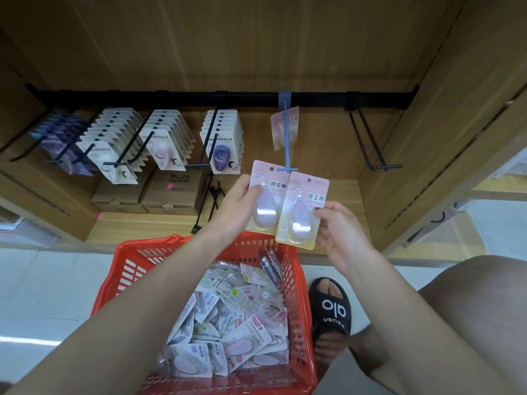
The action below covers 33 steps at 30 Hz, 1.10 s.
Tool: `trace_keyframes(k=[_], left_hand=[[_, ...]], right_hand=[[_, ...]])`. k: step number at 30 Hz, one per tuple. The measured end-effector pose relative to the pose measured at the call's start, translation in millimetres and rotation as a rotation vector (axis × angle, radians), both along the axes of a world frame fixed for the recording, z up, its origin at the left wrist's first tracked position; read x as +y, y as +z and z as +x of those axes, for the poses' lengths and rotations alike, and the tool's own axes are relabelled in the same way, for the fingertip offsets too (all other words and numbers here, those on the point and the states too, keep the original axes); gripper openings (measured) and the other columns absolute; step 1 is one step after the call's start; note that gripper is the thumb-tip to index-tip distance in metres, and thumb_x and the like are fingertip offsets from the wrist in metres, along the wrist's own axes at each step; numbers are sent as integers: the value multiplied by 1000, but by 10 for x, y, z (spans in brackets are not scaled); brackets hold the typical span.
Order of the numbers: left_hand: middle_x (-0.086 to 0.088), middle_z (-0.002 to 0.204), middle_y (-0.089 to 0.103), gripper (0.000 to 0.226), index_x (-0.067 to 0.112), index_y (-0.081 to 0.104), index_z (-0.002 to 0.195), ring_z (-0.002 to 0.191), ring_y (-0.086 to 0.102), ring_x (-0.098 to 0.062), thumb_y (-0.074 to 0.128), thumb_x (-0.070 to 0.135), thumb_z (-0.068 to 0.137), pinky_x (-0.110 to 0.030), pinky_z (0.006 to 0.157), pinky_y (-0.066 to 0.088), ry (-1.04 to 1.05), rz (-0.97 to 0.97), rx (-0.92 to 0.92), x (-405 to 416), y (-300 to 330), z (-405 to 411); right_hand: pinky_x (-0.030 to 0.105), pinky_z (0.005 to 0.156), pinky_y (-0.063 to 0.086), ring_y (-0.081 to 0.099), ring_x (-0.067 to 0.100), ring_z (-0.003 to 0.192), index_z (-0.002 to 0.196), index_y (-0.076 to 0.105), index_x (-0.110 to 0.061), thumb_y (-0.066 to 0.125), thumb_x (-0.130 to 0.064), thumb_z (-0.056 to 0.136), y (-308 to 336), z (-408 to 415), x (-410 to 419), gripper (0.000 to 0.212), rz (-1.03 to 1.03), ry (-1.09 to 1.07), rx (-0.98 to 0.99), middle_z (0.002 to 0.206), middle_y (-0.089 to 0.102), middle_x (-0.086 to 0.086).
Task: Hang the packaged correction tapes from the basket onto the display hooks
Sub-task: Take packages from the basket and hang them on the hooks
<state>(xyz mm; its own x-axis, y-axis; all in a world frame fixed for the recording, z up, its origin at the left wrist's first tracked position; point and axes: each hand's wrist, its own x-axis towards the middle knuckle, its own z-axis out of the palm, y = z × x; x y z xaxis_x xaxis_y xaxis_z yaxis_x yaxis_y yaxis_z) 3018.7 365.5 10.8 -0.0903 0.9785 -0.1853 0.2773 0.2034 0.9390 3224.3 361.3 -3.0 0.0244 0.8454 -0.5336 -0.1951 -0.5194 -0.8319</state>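
Far-left hook at 9 o'clock: dark, blurred, purple packs hard to read. Three loaded black hooks alongside; cardboard boxes beneath. Left hand, centre: thumb and fingers clamped on pink carded correction tape, hang hole just beside blue hook tip. Right hand: fingers pinching second pink pack, overlapping the first. One blurred pack hung at 12 o'clock. Empty black hook at 2 o'clock. Red lattice plastic basket at 6 o'clock, blister packs heaped, partly hidden by forearms.
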Motion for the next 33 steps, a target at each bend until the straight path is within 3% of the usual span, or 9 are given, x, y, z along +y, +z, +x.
trace_keyframes(k=[3, 6, 9, 11, 14, 19, 22, 26, 33], left_hand=[[5, 113, 69, 18, 33, 63, 113, 96, 62, -3, 47, 36, 105, -31, 87, 46, -112, 59, 63, 11, 44, 0], [5, 103, 70, 15, 28, 61, 113, 96, 63, -16, 47, 31, 108, -41, 88, 50, -216, 99, 143, -4, 49, 8], [21, 85, 64, 13, 33, 60, 108, 81, 58, -5, 47, 33, 108, -36, 77, 45, -243, 119, 177, -11, 37, 19], [23, 96, 70, 15, 35, 62, 113, 93, 64, -2, 48, 33, 108, -32, 84, 49, -234, 112, 151, 24, 49, 48], [14, 113, 73, 15, 41, 61, 113, 114, 65, -13, 50, 31, 108, -38, 104, 50, -193, 57, 124, 129, 48, 104], [14, 115, 71, 17, 40, 60, 113, 112, 66, -8, 51, 27, 108, -39, 103, 52, -151, -8, 94, 228, -15, 128], [18, 111, 72, 13, 44, 61, 112, 108, 65, -3, 54, 35, 107, -35, 96, 52, -151, -22, 80, 244, -19, 132], [10, 118, 75, 18, 36, 65, 121, 118, 67, -14, 59, 40, 104, -49, 110, 50, -146, -51, -4, 255, -58, 120], [4, 113, 77, 23, 33, 67, 122, 116, 69, -28, 60, 41, 102, -59, 109, 48, -138, -24, -64, 241, -158, 72]], right_hand=[[47, 87, 49, 67, 30, 100, 102, 66, -15, 53, -7, 101, 32, 30, -24, 15, 33, -63, -7, 119, 76, 13], [44, 84, 45, 66, 27, 96, 97, 65, -16, 52, -6, 100, 82, 32, -24, 16, 56, -96, 26, 115, 77, 13], [43, 85, 41, 61, 27, 97, 98, 63, -15, 54, -6, 97, 103, 26, -28, 13, 54, -124, 35, 116, 75, 15], [43, 85, 39, 59, 26, 97, 101, 64, -13, 56, -6, 95, 110, 11, -31, 12, 46, -138, 33, 124, 72, 19], [41, 85, 40, 59, 24, 95, 103, 64, -11, 59, -8, 94, 120, -10, -31, 11, 46, -135, -5, 125, 71, 19], [31, 70, 41, 59, 16, 80, 93, 65, -13, 63, -10, 94, 130, -64, -33, 4, 133, -76, -109, 93, 73, 4], [33, 74, 44, 61, 17, 80, 95, 68, -11, 65, -10, 95, 131, -137, -10, 4, 168, -47, -146, 93, 72, 4], [31, 73, 45, 61, 14, 78, 96, 69, -10, 65, -10, 96, 136, -198, 47, 4, 172, -46, -153, 89, 72, 0], [18, 56, 42, 57, 6, 64, 89, 66, -16, 64, -9, 96, 102, -266, 96, 10, 176, -49, -149, 78, 67, -4]])
